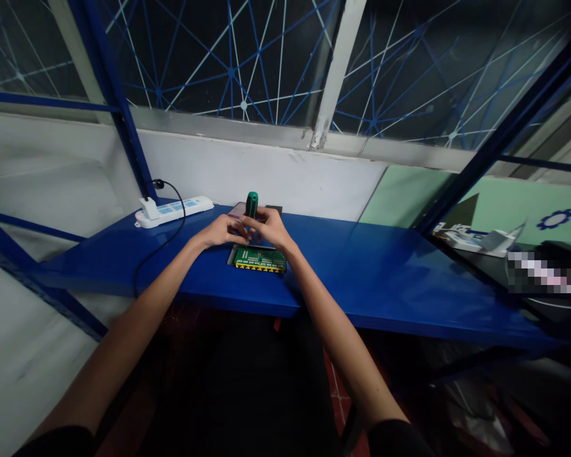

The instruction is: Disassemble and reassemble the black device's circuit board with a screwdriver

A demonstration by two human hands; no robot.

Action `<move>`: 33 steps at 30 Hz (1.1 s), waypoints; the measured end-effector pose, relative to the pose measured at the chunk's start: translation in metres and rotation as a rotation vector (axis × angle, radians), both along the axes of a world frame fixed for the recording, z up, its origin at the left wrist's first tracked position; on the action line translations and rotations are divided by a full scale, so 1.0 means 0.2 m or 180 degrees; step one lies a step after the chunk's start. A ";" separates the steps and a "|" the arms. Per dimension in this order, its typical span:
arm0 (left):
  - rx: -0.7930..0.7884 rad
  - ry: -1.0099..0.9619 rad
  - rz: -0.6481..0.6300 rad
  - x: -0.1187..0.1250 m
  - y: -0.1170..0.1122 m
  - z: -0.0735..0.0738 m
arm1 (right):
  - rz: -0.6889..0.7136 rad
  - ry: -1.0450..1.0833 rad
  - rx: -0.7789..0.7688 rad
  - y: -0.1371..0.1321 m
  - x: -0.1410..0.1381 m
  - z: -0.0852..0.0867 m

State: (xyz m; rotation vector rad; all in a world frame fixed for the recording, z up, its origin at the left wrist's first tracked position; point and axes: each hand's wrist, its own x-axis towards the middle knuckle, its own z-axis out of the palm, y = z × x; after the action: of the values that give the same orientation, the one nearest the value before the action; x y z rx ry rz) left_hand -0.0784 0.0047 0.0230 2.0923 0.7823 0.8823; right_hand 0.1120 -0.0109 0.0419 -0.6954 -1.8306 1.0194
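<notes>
A screwdriver with a green and black handle stands upright, handle up, behind a green circuit board. My right hand is closed around the lower part of that handle, its thumb lying across the front. Close against it, my left hand has its fingers curled in beside the screwdriver, just above the board's back edge; whatever they pinch is hidden. A row of yellow-edged ports runs along the board's near side. The screwdriver's tip is out of sight behind the fingers.
The board lies on a blue table. A white power strip with a plugged-in black cable sits at the back left. Behind my hands is a flat dark object. Papers and other items fill the right end.
</notes>
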 end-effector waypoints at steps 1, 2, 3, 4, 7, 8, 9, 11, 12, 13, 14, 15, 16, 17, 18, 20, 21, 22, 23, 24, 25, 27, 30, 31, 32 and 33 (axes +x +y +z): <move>-0.0016 0.0004 0.0012 0.00 0.00 0.00 | 0.0014 0.0003 0.0017 0.00 0.00 0.00; -0.0030 0.0016 0.0017 0.00 0.00 0.00 | 0.0037 0.0011 0.0031 0.00 0.00 0.00; -0.0044 0.0036 0.0005 0.00 0.00 0.00 | 0.0063 0.0023 0.0039 0.00 0.00 0.00; -0.0050 0.0058 -0.0022 0.00 0.00 0.00 | 0.0087 0.0041 0.0041 0.00 0.00 0.00; -0.0029 0.0164 -0.0163 -0.01 0.00 0.00 | 0.0100 0.0054 0.0007 -0.02 0.00 0.01; -0.0012 0.0192 -0.0199 -0.01 0.00 0.00 | 0.0089 0.0039 -0.0007 -0.02 0.00 0.02; 0.0008 0.0208 -0.0217 -0.01 0.00 0.01 | 0.0077 0.0020 -0.0012 -0.02 0.00 0.02; 0.0026 0.0214 -0.0213 -0.02 0.00 0.01 | 0.0078 -0.0008 0.0004 -0.02 0.00 0.02; 0.0031 0.0207 -0.0191 -0.02 0.00 0.01 | 0.0084 -0.0008 0.0019 -0.02 0.00 0.01; 0.0034 0.0207 -0.0162 -0.02 0.00 0.01 | 0.0085 -0.0004 0.0031 -0.01 0.00 0.01; 0.0031 0.0215 -0.0129 -0.01 -0.01 0.01 | 0.0079 -0.0002 0.0036 -0.01 0.00 0.01; 0.0024 0.0220 -0.0093 -0.01 -0.01 0.01 | 0.0072 -0.0003 0.0035 -0.01 0.00 0.01; 0.0014 0.0223 -0.0059 -0.01 -0.01 0.01 | 0.0069 -0.0004 0.0032 -0.01 0.00 0.00; 0.0008 0.0221 -0.0020 -0.01 -0.01 0.01 | 0.0073 -0.0005 0.0029 0.00 0.00 0.00; 0.0000 0.0224 0.0007 0.00 -0.01 0.01 | 0.0088 -0.0008 0.0024 -0.01 0.00 0.00; -0.0016 0.0250 0.0016 0.00 -0.01 0.01 | 0.0116 -0.0006 0.0018 -0.01 0.00 0.01; -0.0013 0.0285 -0.0002 0.00 -0.01 0.01 | 0.0116 -0.0003 0.0015 -0.01 0.00 0.01; 0.0005 0.0333 -0.0032 0.00 -0.01 0.01 | 0.0108 -0.0007 0.0010 -0.01 0.00 0.01; 0.0040 0.0379 -0.0062 -0.01 -0.01 0.01 | 0.0091 -0.0014 0.0006 -0.02 0.00 0.01; 0.0084 0.0420 -0.0087 -0.01 -0.01 0.01 | 0.0070 -0.0021 0.0005 -0.02 0.00 0.02; 0.0132 0.0438 -0.0094 -0.01 -0.01 0.01 | 0.0052 -0.0029 0.0008 -0.02 0.00 0.02; 0.0171 0.0405 -0.0089 -0.01 -0.01 0.01 | 0.0039 -0.0040 0.0024 -0.02 0.00 0.02; 0.0106 0.0295 -0.0043 0.00 -0.01 0.01 | 0.0073 -0.0023 0.0050 -0.02 0.00 0.02; 0.0089 0.0263 -0.0024 0.00 -0.01 0.01 | 0.0077 -0.0025 0.0046 -0.02 0.00 0.02; 0.0081 0.0239 -0.0007 0.01 -0.01 0.01 | 0.0070 -0.0033 0.0038 -0.02 0.00 0.02; 0.0082 0.0228 0.0004 0.01 -0.02 0.01 | 0.0056 -0.0048 0.0029 -0.02 0.00 0.02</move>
State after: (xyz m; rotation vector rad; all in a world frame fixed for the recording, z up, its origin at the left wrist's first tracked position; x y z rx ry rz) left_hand -0.0768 0.0013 0.0251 2.1564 0.8136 0.8263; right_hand 0.1128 -0.0154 0.0451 -0.6843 -1.8560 1.0193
